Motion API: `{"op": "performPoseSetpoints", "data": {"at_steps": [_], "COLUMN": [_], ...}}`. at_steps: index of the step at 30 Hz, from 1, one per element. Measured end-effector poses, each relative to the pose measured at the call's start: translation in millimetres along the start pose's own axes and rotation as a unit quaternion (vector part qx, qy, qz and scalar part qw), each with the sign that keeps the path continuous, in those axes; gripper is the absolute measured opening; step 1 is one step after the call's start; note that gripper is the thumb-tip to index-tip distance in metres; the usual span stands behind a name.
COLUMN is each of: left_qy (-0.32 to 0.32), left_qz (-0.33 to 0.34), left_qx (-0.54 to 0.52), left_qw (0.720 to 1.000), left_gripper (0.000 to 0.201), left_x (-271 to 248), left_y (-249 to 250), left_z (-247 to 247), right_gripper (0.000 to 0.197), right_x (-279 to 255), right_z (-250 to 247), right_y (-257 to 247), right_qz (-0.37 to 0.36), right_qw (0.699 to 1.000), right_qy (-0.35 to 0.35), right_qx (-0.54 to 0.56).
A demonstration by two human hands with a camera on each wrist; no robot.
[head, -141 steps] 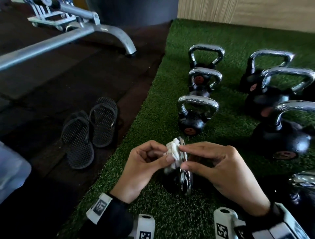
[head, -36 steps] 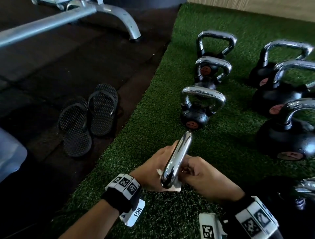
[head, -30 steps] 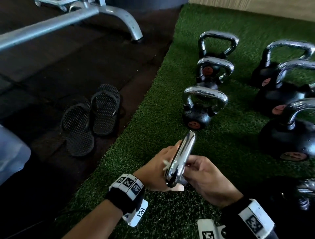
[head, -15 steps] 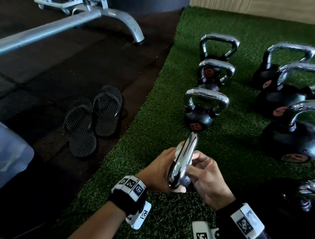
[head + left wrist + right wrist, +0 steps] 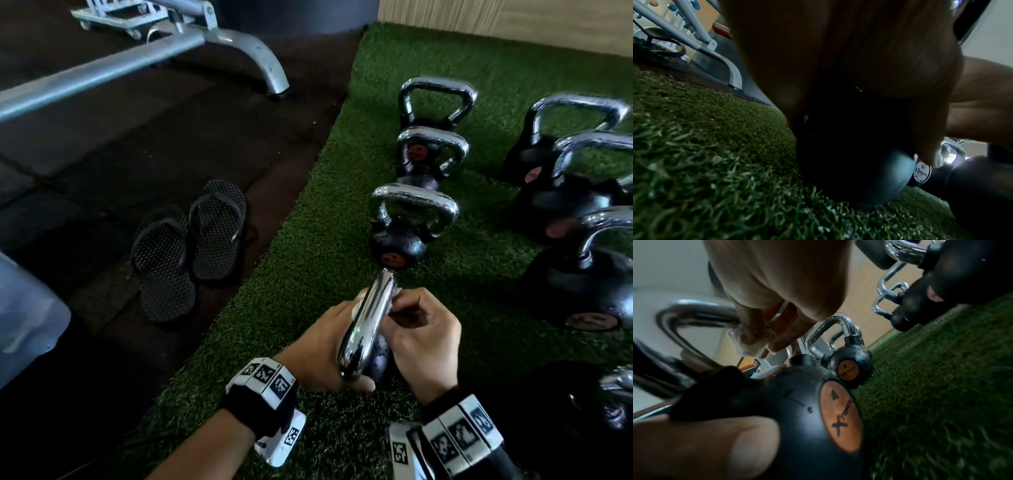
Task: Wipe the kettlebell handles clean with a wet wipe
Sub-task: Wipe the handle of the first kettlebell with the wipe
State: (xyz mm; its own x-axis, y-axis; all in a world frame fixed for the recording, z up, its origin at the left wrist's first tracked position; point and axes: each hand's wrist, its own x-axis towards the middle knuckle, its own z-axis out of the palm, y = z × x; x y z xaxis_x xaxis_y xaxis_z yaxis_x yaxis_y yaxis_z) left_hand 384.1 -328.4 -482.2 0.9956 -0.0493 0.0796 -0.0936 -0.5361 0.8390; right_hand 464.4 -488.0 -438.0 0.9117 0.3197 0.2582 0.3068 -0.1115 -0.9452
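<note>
— The right hand (image 5: 423, 337): what has it got?

— Its fingers are curled round a white wipe (image 5: 748, 345), pinching it against the far end of the chrome handle (image 5: 368, 322). The right wrist view shows the wipe bunched under the fingertips, right where the handle bends.

— And the left hand (image 5: 322, 349)?

— It cups the black kettlebell (image 5: 793, 415) from the left side, thumb (image 5: 701, 444) lying across the ball's near face. Fingers wrapped round the ball, so it is grasping the bell, not the wipe.

— Where does the bell sit?

— On the turf (image 5: 301, 260), nearest the person, at the front of a row. In the head view its handle is seen edge-on, running away from the camera between the two hands. The left wrist view shows the ball's underside touching the grass.

— What is behind it?

— Three small bells in a line: the nearest (image 5: 404, 229) just beyond the handle's tip, then a second (image 5: 428, 154) and a third (image 5: 436, 99). Larger bells (image 5: 579, 274) stand to the right, well apart from the hands.

— Anything off the turf?

— A pair of black sandals (image 5: 191, 246) on the dark floor (image 5: 137, 154) to the left, and a grey metal frame (image 5: 144, 58) farther back.
</note>
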Motion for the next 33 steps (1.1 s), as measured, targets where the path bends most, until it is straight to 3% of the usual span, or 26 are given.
{"op": "performPoseSetpoints", "data": {"at_steps": [4,9,13,20,22,27,30,33], "left_qy": [-0.005,-0.008,-0.005,-0.002,-0.008,-0.006,0.049,0.082], "left_qz": [-0.017,-0.011,-0.018,0.012,0.015,-0.02,-0.041,-0.033], "left_qx": [0.02,0.033,0.033,0.048,0.044,0.035,0.073,0.134], "left_qw": [1.0,0.999,0.999,0.999,0.999,0.999,0.995,0.987], "left_gripper": [0.115,0.115,0.115,0.117,0.12,0.134,0.136,0.132], "left_x": [0,2,2,-1,-9,-21,-22,-26], "left_y": [1,2,5,17,16,17,20,20], "left_z": [-1,-1,-2,-4,-5,-7,-5,-5], "right_gripper": [0.031,0.022,0.014,0.027,0.042,0.082,0.07,0.053], "right_x": [14,16,17,21,21,43,57,57], "right_z": [0,1,6,-3,-14,-38,-36,-34], "right_y": [-2,-2,2,-4,-7,-23,-36,-42], "right_qz": [0.004,0.055,0.16,0.21,0.191,0.026,-0.047,-0.086], "right_qw": [0.998,0.995,0.983,0.972,0.973,0.96,0.935,0.926], "right_qy": [0.053,0.056,0.022,-0.038,-0.089,-0.246,-0.295,-0.283], "right_qx": [-0.042,-0.062,-0.084,-0.094,-0.092,-0.134,-0.192,-0.235]}}
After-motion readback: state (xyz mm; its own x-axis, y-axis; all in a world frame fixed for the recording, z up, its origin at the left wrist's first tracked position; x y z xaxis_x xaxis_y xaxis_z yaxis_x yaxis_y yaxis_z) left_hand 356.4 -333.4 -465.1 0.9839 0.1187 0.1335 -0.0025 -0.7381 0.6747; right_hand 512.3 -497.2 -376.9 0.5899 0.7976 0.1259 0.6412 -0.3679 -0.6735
